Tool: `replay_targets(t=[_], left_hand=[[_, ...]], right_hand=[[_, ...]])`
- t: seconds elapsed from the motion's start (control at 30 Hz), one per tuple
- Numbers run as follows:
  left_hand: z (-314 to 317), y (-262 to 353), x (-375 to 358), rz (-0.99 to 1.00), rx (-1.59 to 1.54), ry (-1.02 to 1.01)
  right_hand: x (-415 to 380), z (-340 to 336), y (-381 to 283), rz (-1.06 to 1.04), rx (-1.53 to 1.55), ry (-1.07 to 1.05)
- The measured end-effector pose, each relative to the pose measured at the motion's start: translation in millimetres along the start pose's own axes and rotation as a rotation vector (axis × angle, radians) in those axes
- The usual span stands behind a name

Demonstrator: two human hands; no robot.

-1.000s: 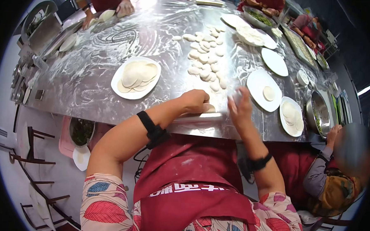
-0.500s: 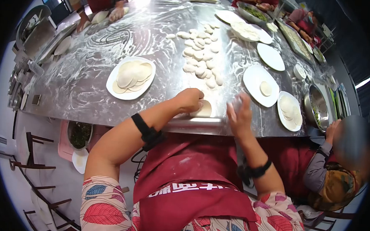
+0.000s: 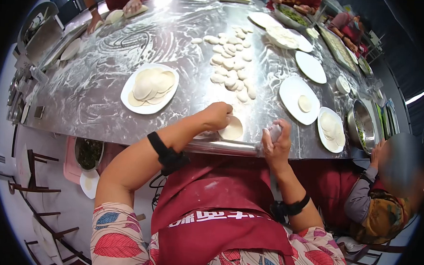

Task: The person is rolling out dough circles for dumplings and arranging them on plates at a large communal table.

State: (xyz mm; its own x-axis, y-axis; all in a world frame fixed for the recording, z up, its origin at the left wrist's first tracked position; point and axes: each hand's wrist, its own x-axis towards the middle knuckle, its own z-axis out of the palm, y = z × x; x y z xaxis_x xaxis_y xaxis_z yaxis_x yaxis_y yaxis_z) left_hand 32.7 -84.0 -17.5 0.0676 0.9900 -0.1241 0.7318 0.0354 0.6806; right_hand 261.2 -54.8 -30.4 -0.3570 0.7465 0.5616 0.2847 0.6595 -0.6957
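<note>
My left hand [image 3: 216, 116] pinches the upper left edge of a round, flat dough wrapper [image 3: 232, 128] near the table's front edge. Just below the wrapper a metallic rolling pin [image 3: 228, 146] lies along that edge. Beside the pin's right end is my right hand [image 3: 277, 141], raised, with its floury fingers bent but apart and nothing clearly held. Beyond my hands, several small flattened dough pieces [image 3: 230, 62] form a long cluster. To the left, a white plate [image 3: 127, 98] carries a pile of wrappers [image 3: 150, 86].
On the right stand a plate with one wrapper [image 3: 304, 104], a plate of stacked wrappers [image 3: 332, 127] and a metal bowl [image 3: 362, 125]. Co-workers are at the far left, far right and near right. A bowl of greens [image 3: 89, 154] sits below the table at left.
My right hand has moved slightly down and its fingers have bent. More of the wrapper shows beside my left hand. The far-left co-worker's hands have shifted slightly.
</note>
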Motion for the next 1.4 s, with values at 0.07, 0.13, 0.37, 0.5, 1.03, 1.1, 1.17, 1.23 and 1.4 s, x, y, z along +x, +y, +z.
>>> replay_targets(t=[0.07, 0.13, 0.37, 0.5, 1.03, 1.1, 1.17, 1.23, 1.4], left_hand=[[-2, -4, -4, -0.037, -0.052, -0.077], [-3, -5, -4, -0.032, 0.025, -0.056], [-8, 0, -11, -0.089, 0.009, 0.009], [5, 3, 4, 0.046, 0.001, 0.002], [-3, 33, 110, 0.51, 0.672, 0.065], [0, 27, 114, 0.574, 0.736, 0.126], [1, 14, 119, 0.559, 0.802, 0.14], [-3, 15, 121, 0.489, 0.762, 0.131], [-19, 37, 99, 0.421, 0.449, 0.186]], right_hand=[[12, 4, -1, -0.043, -0.057, -0.003], [37, 20, 11, -0.063, -0.07, 0.007], [43, 31, 16, -0.157, -0.05, 0.108], [-4, -9, -4, -0.098, 0.076, -0.005], [2, -8, 2, -0.175, 0.161, -0.048], [1, -7, 5, -0.136, 0.161, -0.078], [-4, -1, 6, -0.027, 0.217, -0.144], [-2, 4, 15, -0.028, 0.255, -0.155], [17, -14, 4, -0.114, 0.318, -0.129]])
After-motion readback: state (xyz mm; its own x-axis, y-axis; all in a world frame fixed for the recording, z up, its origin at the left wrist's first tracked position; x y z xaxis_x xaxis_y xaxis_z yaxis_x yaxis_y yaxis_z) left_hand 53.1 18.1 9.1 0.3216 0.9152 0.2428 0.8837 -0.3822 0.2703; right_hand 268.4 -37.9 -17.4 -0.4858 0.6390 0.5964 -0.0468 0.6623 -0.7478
